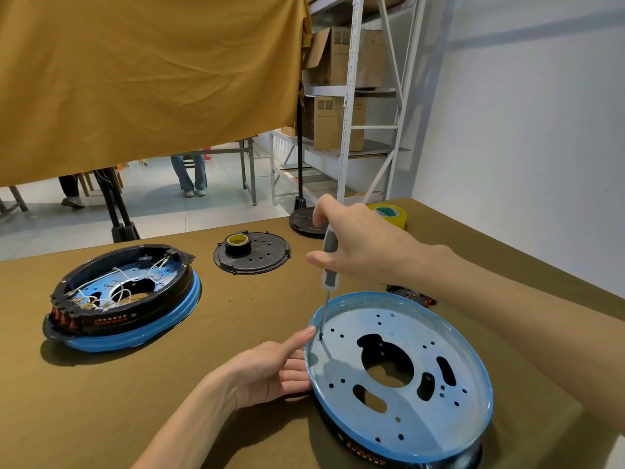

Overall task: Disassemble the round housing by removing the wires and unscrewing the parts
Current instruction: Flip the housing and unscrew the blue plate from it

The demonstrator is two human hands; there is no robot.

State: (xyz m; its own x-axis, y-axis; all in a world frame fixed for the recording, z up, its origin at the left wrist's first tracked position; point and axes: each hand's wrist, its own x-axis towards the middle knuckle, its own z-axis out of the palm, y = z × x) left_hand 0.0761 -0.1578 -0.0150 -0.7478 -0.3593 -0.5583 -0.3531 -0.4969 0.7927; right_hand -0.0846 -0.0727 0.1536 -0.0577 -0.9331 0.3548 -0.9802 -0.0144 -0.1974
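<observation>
A round housing (473,431) with a blue rim and a perforated metal plate lies at the front right of the table. My right hand (358,245) grips a grey-handled screwdriver (328,262) held upright, its tip set in a hole near the plate's left edge. My left hand (270,370) rests against the housing's left rim, index finger stretched toward the screwdriver tip. A second round housing (125,299), black and blue with white wires inside, sits at the left.
A black round cover (267,258) with a tape roll (237,243) on it lies at the table's middle back. Another black disc (302,221) and a yellow tape roll (392,213) sit further back. A small black part (412,294) lies behind my right forearm. Shelving stands beyond.
</observation>
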